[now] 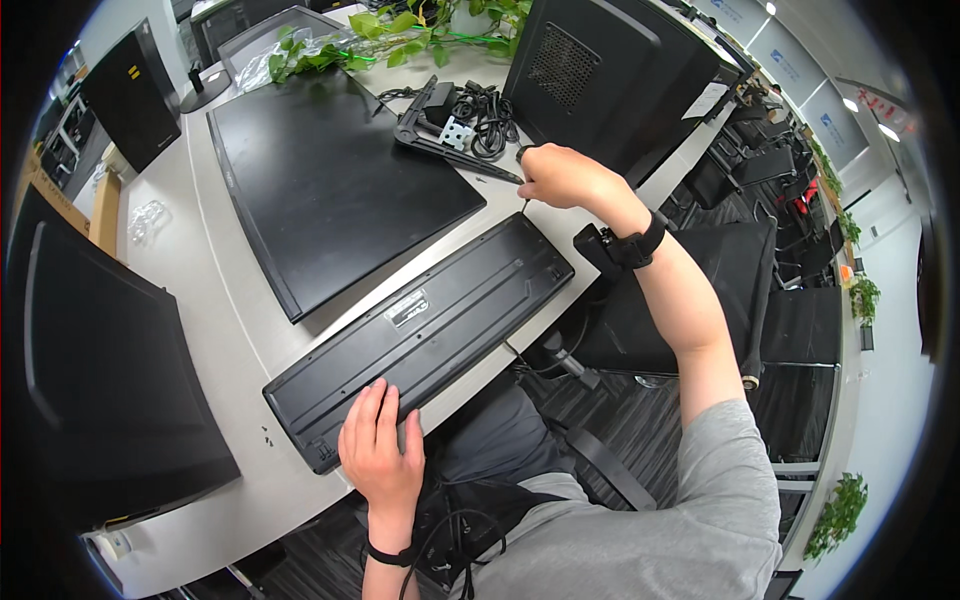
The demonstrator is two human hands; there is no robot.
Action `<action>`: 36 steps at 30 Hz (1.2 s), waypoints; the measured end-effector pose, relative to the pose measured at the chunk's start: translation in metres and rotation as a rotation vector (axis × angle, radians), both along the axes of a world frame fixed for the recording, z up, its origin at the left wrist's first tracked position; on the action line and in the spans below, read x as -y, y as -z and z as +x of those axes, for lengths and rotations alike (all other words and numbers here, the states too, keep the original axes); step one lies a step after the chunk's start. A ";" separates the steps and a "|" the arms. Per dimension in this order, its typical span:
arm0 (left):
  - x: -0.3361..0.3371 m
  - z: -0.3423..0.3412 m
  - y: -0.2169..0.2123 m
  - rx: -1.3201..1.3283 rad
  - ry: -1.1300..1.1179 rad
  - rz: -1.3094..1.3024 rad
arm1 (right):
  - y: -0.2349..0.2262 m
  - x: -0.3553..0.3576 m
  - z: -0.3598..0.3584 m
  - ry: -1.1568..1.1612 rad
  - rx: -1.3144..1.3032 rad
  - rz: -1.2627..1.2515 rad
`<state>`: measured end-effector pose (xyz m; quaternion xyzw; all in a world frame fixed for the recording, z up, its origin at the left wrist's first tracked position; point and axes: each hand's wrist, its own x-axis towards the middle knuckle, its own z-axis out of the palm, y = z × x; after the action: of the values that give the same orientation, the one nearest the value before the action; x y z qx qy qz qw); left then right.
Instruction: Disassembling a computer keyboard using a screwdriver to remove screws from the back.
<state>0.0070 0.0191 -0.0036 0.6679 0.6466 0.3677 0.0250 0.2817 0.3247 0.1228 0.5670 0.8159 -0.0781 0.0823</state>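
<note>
A black keyboard (440, 325) lies upside down along the desk's near edge, its ribbed underside and a pale label facing up. My left hand (380, 445) rests on the keyboard's left end, fingers stretched out and holding nothing. Closed around a screwdriver (526, 204), my right hand (570, 178) is above the keyboard's far right corner. The thin shaft points down at that corner; most of the handle is hidden in my fist. Whether the tip sits in a screw is too small to tell. Several tiny dark pieces, apparently screws (267, 436), lie left of the keyboard.
A black monitor panel (330, 180) lies flat behind the keyboard. Beyond my right hand are a black stand (440, 145), coiled cables (487, 115) and a computer tower (600, 80). Another black monitor (110, 370) stands at left, near crumpled clear plastic (150, 222). An office chair (680, 300) is at right.
</note>
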 end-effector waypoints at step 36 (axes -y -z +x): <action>0.001 0.002 0.004 -0.060 -0.039 -0.015 | 0.007 -0.016 0.031 -0.458 -0.068 0.015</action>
<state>0.0093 0.0181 -0.0073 0.6658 0.6624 0.3433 0.0035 0.3127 0.3408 0.1162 0.3647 0.9261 -0.0705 0.0663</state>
